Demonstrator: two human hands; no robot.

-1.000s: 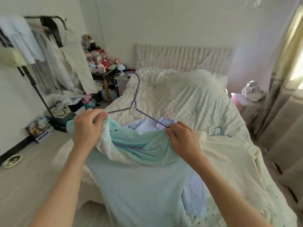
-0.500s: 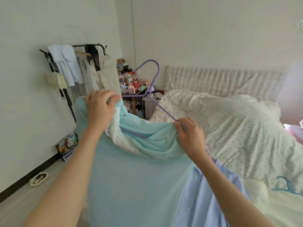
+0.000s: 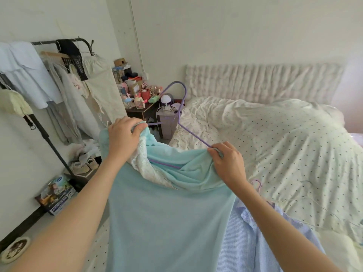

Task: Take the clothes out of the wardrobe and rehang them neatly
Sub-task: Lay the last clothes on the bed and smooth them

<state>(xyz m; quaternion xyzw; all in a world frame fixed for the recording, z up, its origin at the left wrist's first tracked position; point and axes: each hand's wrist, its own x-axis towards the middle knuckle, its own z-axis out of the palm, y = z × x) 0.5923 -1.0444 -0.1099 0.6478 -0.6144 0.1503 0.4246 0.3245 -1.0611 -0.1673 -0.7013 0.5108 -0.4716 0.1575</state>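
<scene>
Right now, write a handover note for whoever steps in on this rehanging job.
Left hand grips one shoulder of the turquoise garment; right hand grips the other shoulder, at the purple hanger.
Hanger sits inside the neckline, hook up, over the bed.
Blue striped shirt lies on the bed, not hung.
Left: straighten the shoulders, carry it to the clothes rack, then hang the shirt.

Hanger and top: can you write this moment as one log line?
step: fitting top on hanger | left hand: grips top | right hand: grips top | rack: ahead

Your teal garment (image 3: 157, 222) hides most of the purple hanger (image 3: 183, 107) and runs off the bottom edge, covering your fingertips.
</scene>
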